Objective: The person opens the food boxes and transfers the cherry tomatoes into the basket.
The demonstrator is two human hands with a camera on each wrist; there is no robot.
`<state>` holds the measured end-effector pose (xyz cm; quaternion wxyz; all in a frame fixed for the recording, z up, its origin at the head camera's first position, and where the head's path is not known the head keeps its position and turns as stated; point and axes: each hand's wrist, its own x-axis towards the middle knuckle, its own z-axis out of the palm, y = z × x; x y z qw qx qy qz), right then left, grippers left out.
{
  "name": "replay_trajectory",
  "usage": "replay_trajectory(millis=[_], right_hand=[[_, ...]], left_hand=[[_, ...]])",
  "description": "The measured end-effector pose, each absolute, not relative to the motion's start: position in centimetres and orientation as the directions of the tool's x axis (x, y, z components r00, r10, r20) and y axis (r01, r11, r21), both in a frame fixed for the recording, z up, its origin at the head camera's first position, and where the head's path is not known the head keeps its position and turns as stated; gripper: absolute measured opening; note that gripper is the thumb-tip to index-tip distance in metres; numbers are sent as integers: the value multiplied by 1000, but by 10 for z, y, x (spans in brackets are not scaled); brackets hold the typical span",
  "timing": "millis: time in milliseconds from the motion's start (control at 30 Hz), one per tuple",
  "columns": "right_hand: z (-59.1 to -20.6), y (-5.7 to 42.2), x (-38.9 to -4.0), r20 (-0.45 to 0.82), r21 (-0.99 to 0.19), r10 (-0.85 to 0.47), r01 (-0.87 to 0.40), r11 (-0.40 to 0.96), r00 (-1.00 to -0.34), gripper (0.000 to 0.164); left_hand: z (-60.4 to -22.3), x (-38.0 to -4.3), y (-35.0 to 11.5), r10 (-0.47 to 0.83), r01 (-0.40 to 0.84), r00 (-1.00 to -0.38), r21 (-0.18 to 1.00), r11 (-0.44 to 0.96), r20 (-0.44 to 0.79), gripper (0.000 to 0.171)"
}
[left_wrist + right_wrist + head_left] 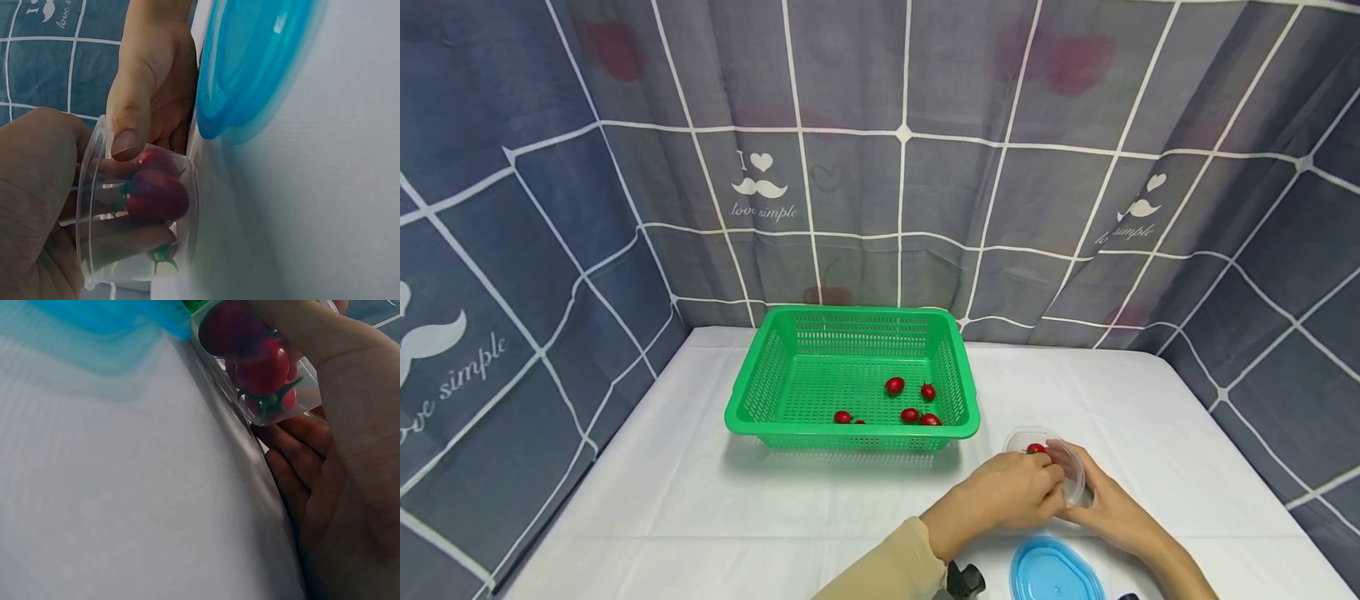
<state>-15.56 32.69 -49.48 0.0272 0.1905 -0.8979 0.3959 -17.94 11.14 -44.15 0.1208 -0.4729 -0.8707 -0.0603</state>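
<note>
My right hand [1108, 508] grips a small clear plastic cup [1077, 483], thumb over its rim in the left wrist view. Red cherry tomatoes [156, 197] with green stems lie inside the cup. From the left, my left hand [1011, 492] reaches over the rim, and its fingers are down among the tomatoes; whether they pinch one is unclear through the cloudy wall. The right wrist view shows several tomatoes [262, 367] pressed near the cup's side. A green plastic basket [850, 430] stands farther back to the left, with several cherry tomatoes [894, 386] on its floor.
A blue lid [1052, 575] lies on the white tablecloth [647, 500] in front of the cup. Beside it a black object [966, 579] shows near the left sleeve. Grey checked curtains [850, 183] stand behind and at both sides of the table.
</note>
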Motion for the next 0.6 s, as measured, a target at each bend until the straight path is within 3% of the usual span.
replay_trajectory(millis=[100, 300, 600], right_hand=[[-494, 327, -155, 194, -676, -307, -354, 646, -932, 86], [-495, 327, -155, 177, -672, -303, -340, 658, -936, 86], [-493, 328, -154, 189, -700, -320, -356, 620, -929, 88]], left_hand=[[-439, -182, 109, 801, 842, -537, 114, 527, 265, 14], [-438, -191, 105, 809, 857, -507, 281, 433, 298, 10], [-434, -196, 102, 832, 868, -471, 322, 377, 295, 20]])
